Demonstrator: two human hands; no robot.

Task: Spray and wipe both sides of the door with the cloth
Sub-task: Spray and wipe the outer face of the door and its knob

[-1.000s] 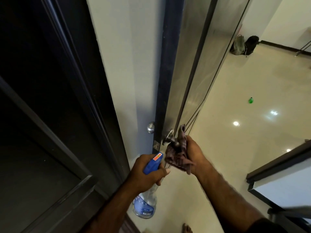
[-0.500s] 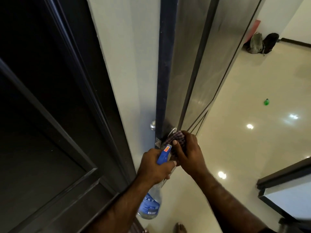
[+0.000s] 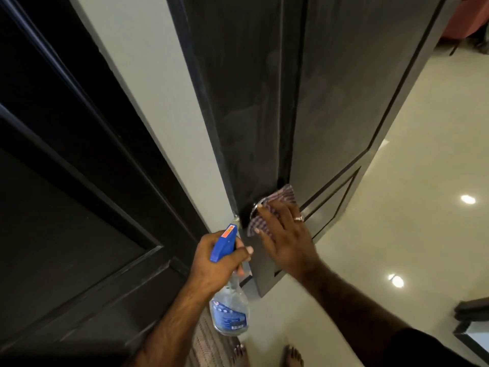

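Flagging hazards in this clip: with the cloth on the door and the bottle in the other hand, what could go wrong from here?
1. The right hand presses the cloth flat near the knob; the open door may swing away under the push.
2. The left hand grips the bottle close to the door edge; a swing could knock it.
3. Bare feet on the glossy floor: spray drips could make it slippery.
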